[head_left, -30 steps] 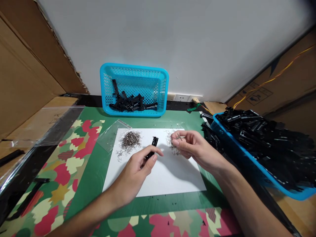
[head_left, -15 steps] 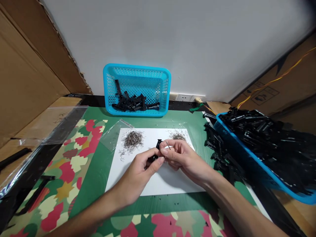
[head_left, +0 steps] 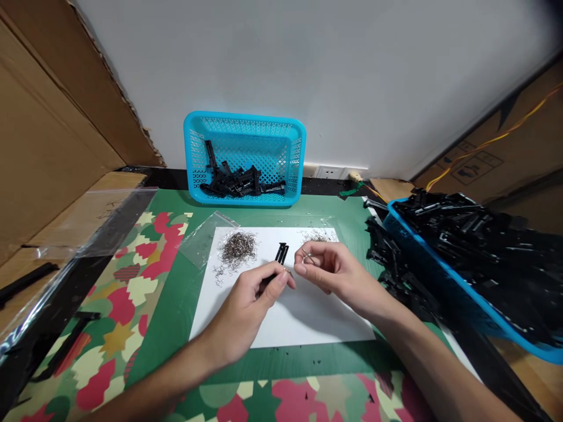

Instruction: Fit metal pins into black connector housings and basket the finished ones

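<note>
My left hand [head_left: 259,293] is closed around a slim black plastic part [head_left: 282,253], whose slotted end sticks up above my fingers. A tiny shiny bit shows at my left fingertips, too small to name. Just to the right, my right hand [head_left: 328,268] pinches a small metal wire spring [head_left: 308,255] between thumb and forefinger, apart from the black part. Both hands are above a white sheet [head_left: 281,325]. On the sheet, a heap of small wire springs [head_left: 238,249] lies at the left, and a second pile [head_left: 314,235] lies partly hidden behind my right hand.
A blue basket [head_left: 245,203] holding several black parts stands by the wall. To the right, another blue basket [head_left: 457,293] is heaped with black parts, with loose black parts [head_left: 391,264] beside it. A clear plastic bag [head_left: 204,237] lies left of the sheet.
My right hand has moved right, away from my left hand, with wire still pinched in its fingers. More of the black part now shows in my left hand.
</note>
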Motion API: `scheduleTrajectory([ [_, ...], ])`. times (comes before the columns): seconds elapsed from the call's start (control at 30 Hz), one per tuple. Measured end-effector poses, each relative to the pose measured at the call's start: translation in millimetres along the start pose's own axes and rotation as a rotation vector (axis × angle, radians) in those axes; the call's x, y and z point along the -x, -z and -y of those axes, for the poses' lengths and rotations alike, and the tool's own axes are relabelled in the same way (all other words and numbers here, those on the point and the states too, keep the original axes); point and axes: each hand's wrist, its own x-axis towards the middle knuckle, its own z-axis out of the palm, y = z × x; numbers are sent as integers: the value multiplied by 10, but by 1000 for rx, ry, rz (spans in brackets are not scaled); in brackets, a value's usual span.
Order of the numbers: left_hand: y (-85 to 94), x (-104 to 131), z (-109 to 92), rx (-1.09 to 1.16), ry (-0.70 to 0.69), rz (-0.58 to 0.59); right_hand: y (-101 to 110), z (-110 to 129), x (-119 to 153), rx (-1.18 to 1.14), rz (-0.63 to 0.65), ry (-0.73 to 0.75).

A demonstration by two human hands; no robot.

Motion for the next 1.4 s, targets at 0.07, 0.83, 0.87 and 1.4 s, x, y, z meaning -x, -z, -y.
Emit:
scheduleTrajectory([
  [0.07, 1, -9, 1, 19, -14, 0, -36, 6, 7, 61, -14, 47],
  [0.83, 69, -59, 82, -149, -71, -74, -85, -42, -21, 89, -287, 160],
  [0.87, 71, -55, 80, -201, -71, -73, -75, -46, -25, 46, -267, 140],
  [1.4, 72, -79, 36, 78, -36, -49, -161, -62, -31, 133, -176, 171],
])
